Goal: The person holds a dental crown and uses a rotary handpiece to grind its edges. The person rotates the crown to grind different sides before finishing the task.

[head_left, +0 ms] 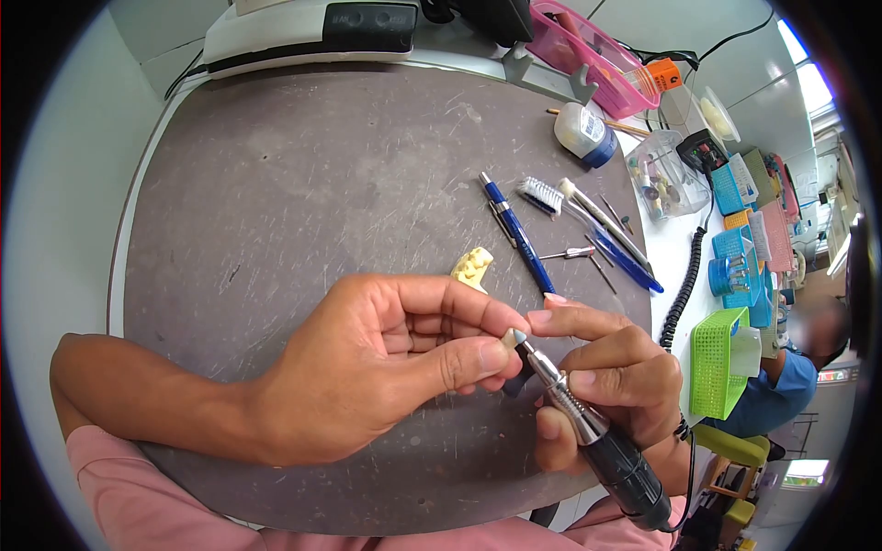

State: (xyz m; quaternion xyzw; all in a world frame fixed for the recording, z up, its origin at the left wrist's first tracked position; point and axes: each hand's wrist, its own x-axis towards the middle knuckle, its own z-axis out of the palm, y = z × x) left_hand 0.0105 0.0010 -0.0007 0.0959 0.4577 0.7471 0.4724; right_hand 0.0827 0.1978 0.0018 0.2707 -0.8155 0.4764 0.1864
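Between the thumb and index fingertip of my left hand (pixel 377 367) is a small whitish tooth-like piece (pixel 509 338). My right hand (pixel 616 376) is closed round a handpiece (pixel 588 427) with a silver front and a black body. Its small pale blue tip (pixel 520 337) meets or nearly meets the piece; contact is too small to tell. Just beyond my left fingers a yellowish dental model (pixel 472 267) lies on the grey-brown mat (pixel 303 184). A dark object under the fingertips is mostly hidden.
Right of centre lie a blue pen (pixel 519 234), a brush (pixel 540 195) and several slim tools. Behind them are a capped jar (pixel 584 134), a clear box (pixel 663 174) and a pink basket (pixel 588 55). A green basket (pixel 718 363) stands at the right, near another person (pixel 767 395).
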